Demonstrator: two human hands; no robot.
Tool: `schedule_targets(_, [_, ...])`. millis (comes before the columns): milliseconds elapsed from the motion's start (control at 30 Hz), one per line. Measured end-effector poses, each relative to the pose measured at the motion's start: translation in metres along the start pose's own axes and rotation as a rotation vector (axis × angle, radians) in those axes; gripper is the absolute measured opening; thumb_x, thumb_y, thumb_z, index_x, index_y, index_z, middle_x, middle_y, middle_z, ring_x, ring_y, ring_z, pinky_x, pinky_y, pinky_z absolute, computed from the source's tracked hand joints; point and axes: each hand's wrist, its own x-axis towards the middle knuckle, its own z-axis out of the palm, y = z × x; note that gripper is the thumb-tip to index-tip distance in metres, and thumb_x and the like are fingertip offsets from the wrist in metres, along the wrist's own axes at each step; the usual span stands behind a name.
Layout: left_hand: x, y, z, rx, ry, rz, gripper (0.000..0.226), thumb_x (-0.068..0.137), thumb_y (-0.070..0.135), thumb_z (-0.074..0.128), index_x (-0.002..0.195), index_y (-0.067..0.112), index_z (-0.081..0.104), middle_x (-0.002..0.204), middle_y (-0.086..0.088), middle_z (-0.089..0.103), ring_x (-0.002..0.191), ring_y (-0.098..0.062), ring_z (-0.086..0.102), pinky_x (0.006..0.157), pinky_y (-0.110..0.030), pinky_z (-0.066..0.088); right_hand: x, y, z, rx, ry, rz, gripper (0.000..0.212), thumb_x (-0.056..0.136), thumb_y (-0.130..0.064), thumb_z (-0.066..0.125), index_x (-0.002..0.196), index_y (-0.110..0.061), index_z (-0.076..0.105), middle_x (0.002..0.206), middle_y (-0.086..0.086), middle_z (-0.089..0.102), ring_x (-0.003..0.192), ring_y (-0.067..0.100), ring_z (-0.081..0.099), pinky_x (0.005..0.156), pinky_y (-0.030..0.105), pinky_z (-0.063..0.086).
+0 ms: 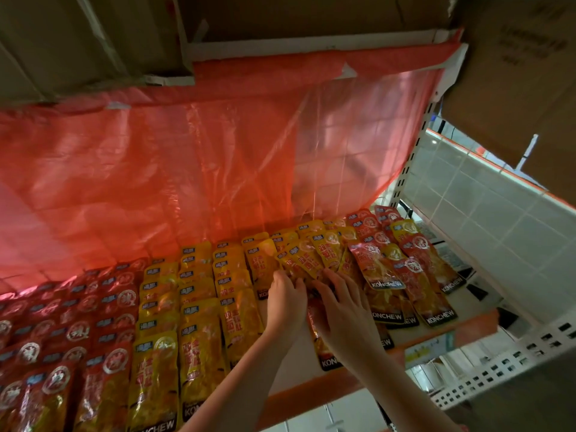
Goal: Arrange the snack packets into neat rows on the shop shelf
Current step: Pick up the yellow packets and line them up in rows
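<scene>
Yellow snack packets (196,310) lie in neat overlapping rows on the shelf (293,366), with red packets (78,332) in rows to their left. In the middle, a fanned bunch of yellow packets (307,255) is gathered under both hands. My left hand (285,299) grips the bunch's lower left edge, fingers curled onto it. My right hand (338,302) lies over the bunch's lower right side, fingers bent around the packets. To the right, red and yellow packets (405,266) lie mixed and crooked.
A red plastic sheet (187,169) hangs behind the shelf. Cardboard boxes (514,73) sit above and at the right. A white perforated shelf rail (514,357) and tiled wall (486,210) lie to the right. An orange strip (311,391) edges the shelf front.
</scene>
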Motion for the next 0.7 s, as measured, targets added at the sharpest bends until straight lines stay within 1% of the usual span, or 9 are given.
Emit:
schedule_targets(100, [0.003, 0.001, 0.003, 0.047, -0.018, 0.02, 0.011, 0.097, 0.022, 0.044, 0.105, 0.014, 0.044, 0.105, -0.003, 0.057, 0.092, -0.018, 0.058, 0.077, -0.031, 0.053, 0.001, 0.001, 0.001, 0.018, 0.008, 0.011, 0.039, 0.092, -0.042, 0.037, 0.117, -0.019, 0.058, 0.129, 0.003, 0.053, 0.124, 0.021, 0.043, 0.101, 0.037, 0.04])
schedule_targets(233, [0.007, 0.0, 0.005, 0.071, 0.033, 0.045, 0.007, 0.092, 0.022, 0.054, 0.094, 0.017, 0.049, 0.097, 0.0, 0.057, 0.087, -0.014, 0.057, 0.071, -0.025, 0.05, 0.001, 0.002, 0.003, 0.068, 0.028, 0.018, 0.038, 0.092, -0.037, 0.039, 0.113, -0.014, 0.06, 0.126, 0.004, 0.056, 0.122, 0.022, 0.044, 0.099, 0.038, 0.044])
schedule_targets(267, [0.007, 0.0, 0.005, 0.055, 0.047, 0.044, 0.007, 0.091, 0.021, 0.056, 0.093, 0.017, 0.051, 0.094, 0.001, 0.057, 0.085, -0.014, 0.057, 0.068, -0.022, 0.049, 0.001, 0.002, 0.003, 0.074, 0.033, 0.019, 0.037, 0.091, -0.037, 0.04, 0.113, -0.013, 0.06, 0.125, 0.005, 0.056, 0.122, 0.022, 0.044, 0.098, 0.038, 0.044])
schedule_targets(333, [0.008, 0.002, 0.004, 0.002, 0.053, 0.016, 0.007, 0.09, 0.02, 0.057, 0.092, 0.014, 0.057, 0.088, 0.002, 0.059, 0.077, -0.009, 0.058, 0.055, -0.012, 0.042, 0.002, 0.002, 0.003, 0.089, 0.04, 0.02, 0.036, 0.09, -0.035, 0.041, 0.112, -0.013, 0.059, 0.125, 0.004, 0.056, 0.121, 0.022, 0.045, 0.098, 0.038, 0.044])
schedule_targets(367, [0.008, 0.003, 0.003, -0.023, 0.055, -0.001, 0.008, 0.09, 0.02, 0.057, 0.091, 0.013, 0.059, 0.086, 0.002, 0.061, 0.073, -0.008, 0.058, 0.05, -0.01, 0.039, 0.002, 0.002, 0.003, 0.099, 0.04, 0.022, 0.036, 0.09, -0.035, 0.041, 0.112, -0.013, 0.059, 0.125, 0.004, 0.056, 0.121, 0.022, 0.046, 0.098, 0.038, 0.044])
schedule_targets(433, [0.009, 0.003, 0.002, -0.065, 0.07, -0.024, 0.01, 0.088, 0.02, 0.059, 0.089, 0.01, 0.062, 0.083, -0.001, 0.064, 0.069, -0.01, 0.06, 0.048, -0.011, 0.038, 0.002, 0.002, 0.003, 0.116, 0.039, 0.028, 0.037, 0.091, -0.035, 0.039, 0.112, -0.013, 0.059, 0.126, 0.003, 0.056, 0.122, 0.022, 0.046, 0.099, 0.038, 0.044])
schedule_targets(500, [0.008, 0.005, -0.001, -0.115, 0.09, -0.041, 0.01, 0.086, 0.019, 0.061, 0.088, 0.01, 0.061, 0.082, -0.004, 0.065, 0.067, -0.013, 0.06, 0.049, -0.017, 0.042, 0.002, 0.003, 0.004, 0.127, 0.037, 0.031, 0.037, 0.091, -0.033, 0.038, 0.113, -0.013, 0.058, 0.126, 0.002, 0.055, 0.123, 0.021, 0.045, 0.1, 0.038, 0.045])
schedule_targets(600, [0.004, 0.008, -0.007, -0.192, 0.109, -0.052, 0.009, 0.085, 0.017, 0.062, 0.088, 0.012, 0.055, 0.083, -0.005, 0.063, 0.07, -0.018, 0.06, 0.057, -0.028, 0.048, 0.002, 0.005, 0.005, 0.159, 0.031, 0.037, 0.035, 0.091, -0.03, 0.039, 0.115, -0.012, 0.057, 0.127, 0.001, 0.054, 0.123, 0.019, 0.043, 0.1, 0.038, 0.044])
schedule_targets(700, [-0.002, 0.007, -0.019, -0.231, 0.133, -0.032, 0.008, 0.088, 0.015, 0.058, 0.089, 0.01, 0.052, 0.082, -0.008, 0.061, 0.066, -0.017, 0.054, 0.055, -0.028, 0.044, 0.002, 0.005, 0.003, 0.206, 0.043, 0.029, 0.033, 0.091, -0.029, 0.043, 0.114, -0.011, 0.058, 0.124, 0.002, 0.055, 0.12, 0.019, 0.044, 0.098, 0.037, 0.045])
